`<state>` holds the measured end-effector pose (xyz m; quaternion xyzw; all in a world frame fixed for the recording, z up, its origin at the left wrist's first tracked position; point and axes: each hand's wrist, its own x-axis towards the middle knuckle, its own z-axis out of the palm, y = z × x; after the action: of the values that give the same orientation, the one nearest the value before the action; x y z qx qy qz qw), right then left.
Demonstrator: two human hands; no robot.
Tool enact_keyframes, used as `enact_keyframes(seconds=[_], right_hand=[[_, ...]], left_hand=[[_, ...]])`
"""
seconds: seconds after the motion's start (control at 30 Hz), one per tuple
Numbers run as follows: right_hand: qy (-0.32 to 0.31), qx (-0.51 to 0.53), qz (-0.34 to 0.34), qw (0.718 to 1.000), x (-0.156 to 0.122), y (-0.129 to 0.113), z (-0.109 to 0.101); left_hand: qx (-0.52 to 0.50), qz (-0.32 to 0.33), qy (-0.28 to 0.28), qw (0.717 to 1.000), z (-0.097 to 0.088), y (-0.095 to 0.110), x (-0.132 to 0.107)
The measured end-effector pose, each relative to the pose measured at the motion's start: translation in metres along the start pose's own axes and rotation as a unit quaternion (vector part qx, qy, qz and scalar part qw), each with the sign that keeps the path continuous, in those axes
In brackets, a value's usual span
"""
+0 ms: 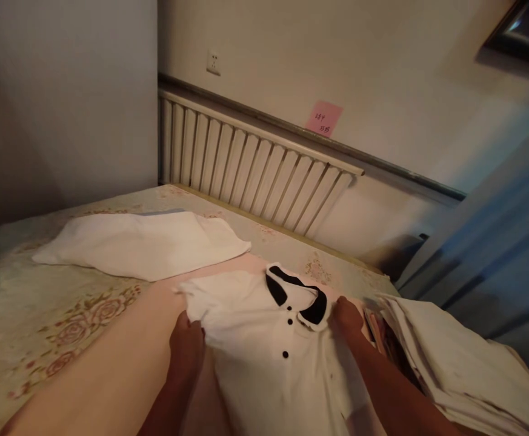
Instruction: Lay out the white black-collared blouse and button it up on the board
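Left grip (186, 343) and right grip (348, 318) clench the white shirt (257, 339).

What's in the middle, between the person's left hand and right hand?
In the head view, a white cloth shirt with a black-and-white collar and round black buttons is between the left hand and right hand.

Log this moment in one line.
white shirt: front up on pink cloth; left hand: gripping sleeve; right hand: gripping shirt beside collar; folded cloths: right of shirt
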<state>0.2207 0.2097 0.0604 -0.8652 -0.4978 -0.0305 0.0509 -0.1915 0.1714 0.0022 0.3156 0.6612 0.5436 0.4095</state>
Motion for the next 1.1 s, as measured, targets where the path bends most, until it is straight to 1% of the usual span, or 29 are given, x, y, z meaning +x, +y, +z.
enact_keyframes(seconds=[0.07,0.1,0.2,0.3,0.37,0.43,0.53,0.63,0.7,0.77,0.8,0.87,0.93,0.97,1.0,1.03,1.1], right_hand=[[0.006,-0.003,0.013,1.0,-0.003,0.005,0.0],[0.013,-0.001,0.016,1.0,-0.004,0.004,0.0],[0.044,0.024,0.004,0.999,-0.003,-0.017,0.001],[0.055,0.066,-0.062,0.994,0.002,-0.053,0.003],[0.037,0.096,-0.112,0.988,0.002,-0.078,0.009],[0.017,0.124,-0.16,0.979,-0.004,-0.1,0.017],[-0.001,0.154,-0.235,0.96,-0.024,-0.123,0.029],[0.013,0.169,-0.299,0.939,-0.055,-0.129,0.033],[0.029,0.176,-0.324,0.929,-0.077,-0.122,0.03],[0.054,0.191,-0.331,0.923,-0.101,-0.104,0.028],[0.073,0.204,-0.324,0.921,-0.114,-0.091,0.028],[0.131,0.258,-0.277,0.916,-0.141,-0.057,0.03],[0.157,0.291,-0.187,0.925,-0.17,-0.016,0.037],[0.158,0.299,-0.139,0.931,-0.184,0.006,0.042],[0.152,0.306,-0.089,0.935,-0.198,0.026,0.046],[0.143,0.313,-0.046,0.938,-0.211,0.046,0.051],[0.137,0.319,0.01,0.938,-0.233,0.076,0.057]], left_hand=[[-0.083,-0.032,-0.046,0.995,0.007,-0.001,0.001],[-0.117,-0.044,-0.062,0.99,0.01,-0.002,0.001],[-0.151,-0.049,-0.066,0.985,0.015,-0.005,0.001],[-0.161,-0.049,-0.057,0.984,0.015,-0.006,0.001],[-0.157,-0.047,-0.059,0.985,0.015,-0.006,0.001],[-0.146,-0.043,-0.069,0.986,0.014,-0.008,0.002],[-0.131,-0.039,-0.083,0.987,0.014,-0.012,0.005],[-0.128,-0.038,-0.089,0.987,0.015,-0.013,0.006],[-0.101,-0.032,-0.085,0.991,0.014,-0.009,0.005],[-0.014,-0.004,-0.059,0.998,0.01,-0.002,0.002],[0.046,0.025,-0.038,0.998,0.008,0.003,0.0],[0.158,0.104,0.009,0.982,0.005,0.011,-0.007],[0.214,0.183,0.035,0.959,0.004,0.016,-0.015],[0.224,0.218,0.031,0.949,0.005,0.016,-0.02],[0.229,0.249,0.015,0.941,0.008,0.015,-0.025],[0.234,0.277,-0.011,0.932,0.012,0.012,-0.03],[0.243,0.331,-0.079,0.908,0.021,0.003,-0.04]])
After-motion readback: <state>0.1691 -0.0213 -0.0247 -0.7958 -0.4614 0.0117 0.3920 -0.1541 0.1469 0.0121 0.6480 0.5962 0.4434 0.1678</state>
